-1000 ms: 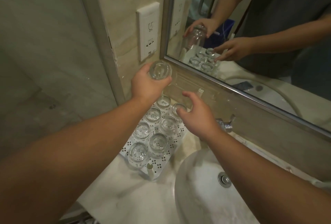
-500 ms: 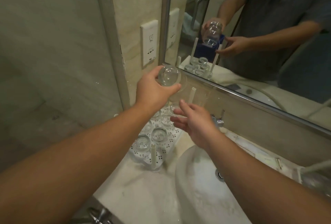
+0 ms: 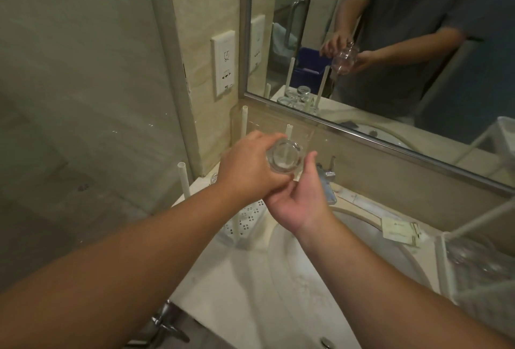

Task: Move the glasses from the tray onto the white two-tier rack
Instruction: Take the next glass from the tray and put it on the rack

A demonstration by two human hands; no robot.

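The glass [image 3: 284, 155] is clear and glossy with a thick, smooth base, and the tray [image 3: 252, 219] at the worktop's back left corner looks like white matt plastic pierced with small square holes, its upright posts the same. The worktop [image 3: 250, 287] is pale polished stone with faint veining. The mirror [image 3: 390, 41] has a brushed metal frame, and the tap [image 3: 326, 178] is shiny chrome.

No readable text; only a shaver pictogram on the wall socket plate [image 3: 224, 65].
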